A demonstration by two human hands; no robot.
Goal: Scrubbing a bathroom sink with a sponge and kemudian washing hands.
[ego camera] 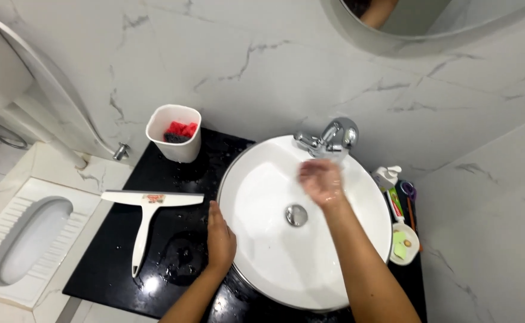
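Head view: wet black counter (pixel 173 263), marble walls (pixel 262 54).

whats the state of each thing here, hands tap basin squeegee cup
left hand: open, flat against the basin's outer rim
right hand: blurred, under the tap spout, holds nothing visible
tap: no water stream visible
basin: holds no water, drain uncovered
squeegee: lying flat on wet black counter
white cup: upright, red and dark items inside
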